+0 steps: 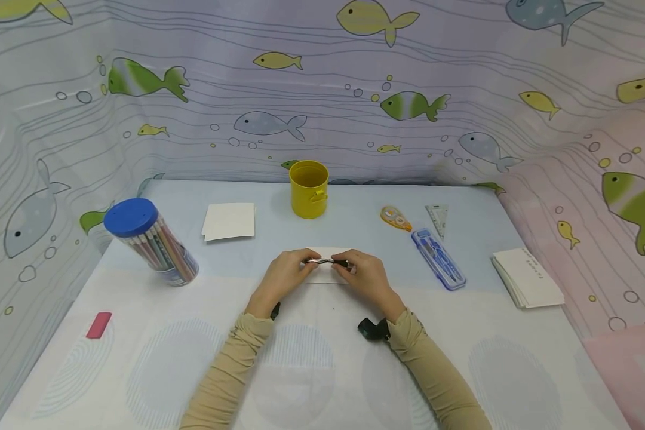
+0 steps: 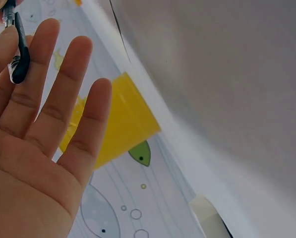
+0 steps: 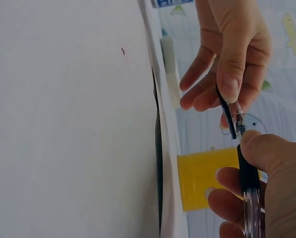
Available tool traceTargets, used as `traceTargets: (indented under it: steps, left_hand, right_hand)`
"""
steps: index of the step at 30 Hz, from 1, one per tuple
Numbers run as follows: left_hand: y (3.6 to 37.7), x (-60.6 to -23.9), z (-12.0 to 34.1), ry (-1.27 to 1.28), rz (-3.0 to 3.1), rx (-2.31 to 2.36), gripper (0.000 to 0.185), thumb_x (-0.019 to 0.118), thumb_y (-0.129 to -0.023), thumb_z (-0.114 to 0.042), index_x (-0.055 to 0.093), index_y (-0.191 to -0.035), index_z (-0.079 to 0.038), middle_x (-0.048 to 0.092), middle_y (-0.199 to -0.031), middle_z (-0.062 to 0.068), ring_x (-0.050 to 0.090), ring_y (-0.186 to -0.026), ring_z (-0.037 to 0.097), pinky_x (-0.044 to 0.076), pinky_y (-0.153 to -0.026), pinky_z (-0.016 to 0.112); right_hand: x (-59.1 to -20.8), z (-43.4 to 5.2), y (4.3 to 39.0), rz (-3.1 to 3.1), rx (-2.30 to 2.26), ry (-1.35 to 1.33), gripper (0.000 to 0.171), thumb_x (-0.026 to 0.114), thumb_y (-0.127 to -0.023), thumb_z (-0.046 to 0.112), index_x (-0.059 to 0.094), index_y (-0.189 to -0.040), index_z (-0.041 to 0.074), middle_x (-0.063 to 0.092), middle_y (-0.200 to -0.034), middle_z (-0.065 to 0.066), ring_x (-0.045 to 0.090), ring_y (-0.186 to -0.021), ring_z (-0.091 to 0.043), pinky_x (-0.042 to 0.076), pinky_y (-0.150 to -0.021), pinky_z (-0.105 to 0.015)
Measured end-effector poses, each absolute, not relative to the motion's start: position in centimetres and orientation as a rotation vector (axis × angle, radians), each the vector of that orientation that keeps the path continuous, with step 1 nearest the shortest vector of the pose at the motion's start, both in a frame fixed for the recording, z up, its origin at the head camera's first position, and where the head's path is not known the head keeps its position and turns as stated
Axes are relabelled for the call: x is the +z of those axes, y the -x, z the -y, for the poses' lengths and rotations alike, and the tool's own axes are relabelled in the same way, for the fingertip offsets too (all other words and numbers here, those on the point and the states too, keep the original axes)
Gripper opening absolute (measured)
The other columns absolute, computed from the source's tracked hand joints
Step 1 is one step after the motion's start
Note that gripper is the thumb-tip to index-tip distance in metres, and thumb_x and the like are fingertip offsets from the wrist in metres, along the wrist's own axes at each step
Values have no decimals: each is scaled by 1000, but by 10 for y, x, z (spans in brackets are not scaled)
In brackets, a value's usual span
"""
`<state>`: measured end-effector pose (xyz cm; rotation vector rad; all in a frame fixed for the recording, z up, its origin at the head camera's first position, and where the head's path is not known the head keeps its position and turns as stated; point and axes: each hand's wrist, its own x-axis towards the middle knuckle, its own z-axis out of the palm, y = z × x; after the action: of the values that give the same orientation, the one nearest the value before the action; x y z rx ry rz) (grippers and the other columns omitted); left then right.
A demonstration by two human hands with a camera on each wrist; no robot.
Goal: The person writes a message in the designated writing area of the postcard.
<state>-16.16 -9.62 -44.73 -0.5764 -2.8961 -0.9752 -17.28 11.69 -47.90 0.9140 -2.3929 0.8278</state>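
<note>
Between both hands, over a white paper (image 1: 328, 276), is a pen (image 3: 248, 168) with a clear barrel and a black grip. My left hand (image 1: 285, 272) pinches the pen's dark-clipped cap (image 3: 227, 111) between thumb and forefinger. In the left wrist view its other fingers (image 2: 68, 74) are stretched out. My right hand (image 1: 366, 273) holds the barrel, thumb (image 3: 254, 146) on the black grip and fingers curled behind. The pen's tip end is right at the mouth of the cap in the right wrist view.
A yellow bucket (image 1: 309, 203) stands behind the hands. On the left are white cards (image 1: 229, 221), a blue-lidded pencil jar (image 1: 161, 251) and a red eraser-like block (image 1: 99, 325). On the right lie correction tape (image 1: 395, 218), a triangle ruler (image 1: 438, 218), a blue case (image 1: 438, 258) and more cards (image 1: 527, 278).
</note>
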Motion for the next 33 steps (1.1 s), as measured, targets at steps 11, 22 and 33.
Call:
traceTargets:
  steps: [11, 22, 33]
  left_hand:
    - [161, -448, 98, 453, 2930, -920, 19, 62, -96, -21, 66, -112, -12, 75, -97, 9, 69, -76, 21, 55, -66, 35]
    - [165, -448, 111, 218, 2971, -910, 28, 58, -97, -23, 62, -122, -11, 73, -86, 6, 52, -52, 10, 40, -45, 22]
    - [171, -447, 141, -27, 3034, -941, 35, 54, -99, -30, 57, -125, -7, 74, -82, 4, 52, -49, 12, 38, -44, 24]
  right_hand:
    - [-478, -126, 177, 2510, 919, -710, 17, 71, -89, 16, 73, -105, 10, 75, -91, -5, 62, -65, -11, 49, -56, -24]
    - [-480, -135, 180, 2515, 1187, -598, 20, 66, -90, 5, 71, -110, 5, 73, -94, -11, 59, -67, -14, 48, -57, -22]
    - [-479, -156, 186, 2510, 1516, -303, 23, 63, -94, 12, 68, -116, 10, 72, -86, -16, 57, -60, -9, 45, -49, -18]
